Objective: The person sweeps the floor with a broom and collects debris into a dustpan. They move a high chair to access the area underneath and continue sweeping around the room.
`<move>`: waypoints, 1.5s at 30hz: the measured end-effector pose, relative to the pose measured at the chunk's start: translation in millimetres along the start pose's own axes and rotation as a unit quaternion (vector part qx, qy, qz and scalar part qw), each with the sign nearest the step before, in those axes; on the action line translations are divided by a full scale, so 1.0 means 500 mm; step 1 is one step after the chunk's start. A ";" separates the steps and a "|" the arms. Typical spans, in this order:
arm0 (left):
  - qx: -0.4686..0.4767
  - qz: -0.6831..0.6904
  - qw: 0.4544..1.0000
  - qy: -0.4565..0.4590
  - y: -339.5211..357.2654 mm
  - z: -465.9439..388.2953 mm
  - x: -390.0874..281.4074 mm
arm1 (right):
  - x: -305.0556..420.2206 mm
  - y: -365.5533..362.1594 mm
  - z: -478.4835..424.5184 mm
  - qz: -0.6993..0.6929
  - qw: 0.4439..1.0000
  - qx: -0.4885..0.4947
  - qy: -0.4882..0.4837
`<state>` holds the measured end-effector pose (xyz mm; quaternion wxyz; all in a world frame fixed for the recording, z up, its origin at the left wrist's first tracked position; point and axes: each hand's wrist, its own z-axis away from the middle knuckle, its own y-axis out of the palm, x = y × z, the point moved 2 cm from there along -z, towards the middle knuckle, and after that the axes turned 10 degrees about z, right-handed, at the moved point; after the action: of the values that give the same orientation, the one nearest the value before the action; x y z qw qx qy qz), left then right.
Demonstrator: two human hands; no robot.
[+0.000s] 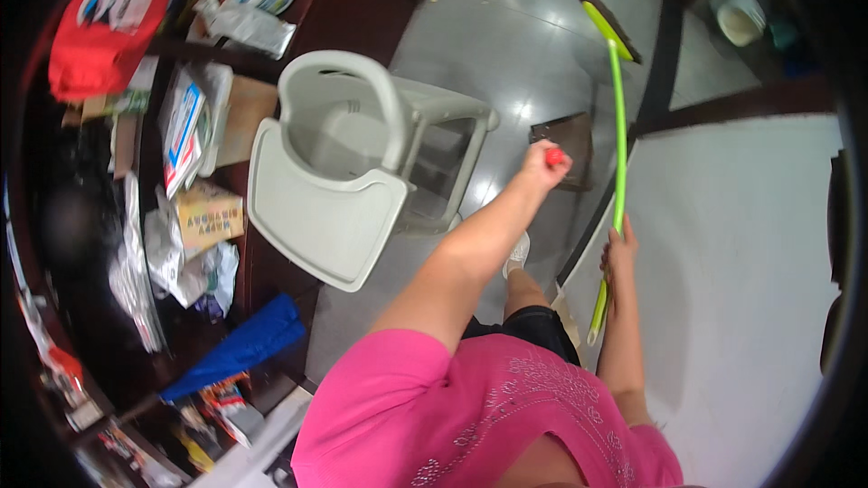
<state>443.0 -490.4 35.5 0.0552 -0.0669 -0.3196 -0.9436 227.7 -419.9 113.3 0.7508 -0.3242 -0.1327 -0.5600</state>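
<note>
My left hand (546, 166) reaches forward, its fingers closed around a red handle end (555, 157) seen from above. Just beyond and below it, a dark brown dustpan (575, 139) rests on the floor; the link between handle and pan is hidden. On the right side, my right hand (620, 251) grips the lower shaft of a broom with a lime-green handle (618, 129). The broom's head with dark bristles (607, 20) points away from me, at the far end over the grey tiles.
A pale grey plastic high chair (325, 203) with a tray stands at the left. Behind it, dark wooden shelves hold boxes, bags, a red bag (112, 27) and a blue folded item (237, 352). A white panel (732, 251) borders the right, beside a dark-framed opening showing a bucket (739, 17).
</note>
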 end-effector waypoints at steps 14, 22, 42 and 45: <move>-0.073 -0.782 0.215 0.580 0.055 0.405 -0.262 | 0.102 -0.046 0.130 0.029 0.986 -0.032 -0.159; -0.248 -0.852 0.223 0.404 -0.087 0.516 -0.509 | 0.191 -0.031 0.188 0.070 0.931 -0.093 -0.345; -0.221 -0.809 0.196 0.508 -0.510 0.733 -0.420 | 0.030 0.121 0.447 0.132 0.955 0.125 -0.233; -0.221 -0.833 0.154 0.483 -0.630 0.815 -0.382 | -0.021 0.144 0.372 0.199 0.943 0.162 -0.211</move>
<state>622.0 18.9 137.9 -0.6379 0.6998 0.1303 -0.2940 321.3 -282.1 223.6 0.8440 -0.3291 -0.3095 -0.2891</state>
